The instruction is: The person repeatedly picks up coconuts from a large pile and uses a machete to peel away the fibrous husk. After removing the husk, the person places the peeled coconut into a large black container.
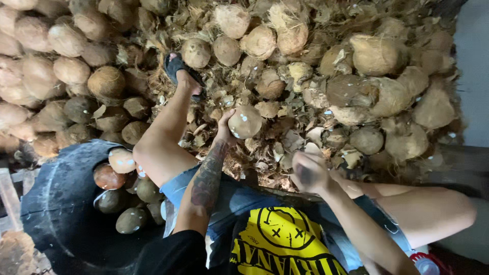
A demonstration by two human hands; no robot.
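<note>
My left hand (225, 127) grips a round brown coconut (245, 121) with white nicks, held out over a litter of husk chips (265, 153). My right hand (308, 172) is closed in a fist near my right knee, blurred; whether it holds a tool or husk piece is unclear. My left leg stretches forward, its foot in a dark sandal (178, 69) resting on the coconut heap.
A big pile of husked coconuts (61, 71) fills the left and top. A black tub (56, 203) at lower left holds several peeled coconuts (122, 161). More coconuts and husk lie at right (387, 97). A grey wall edge stands far right.
</note>
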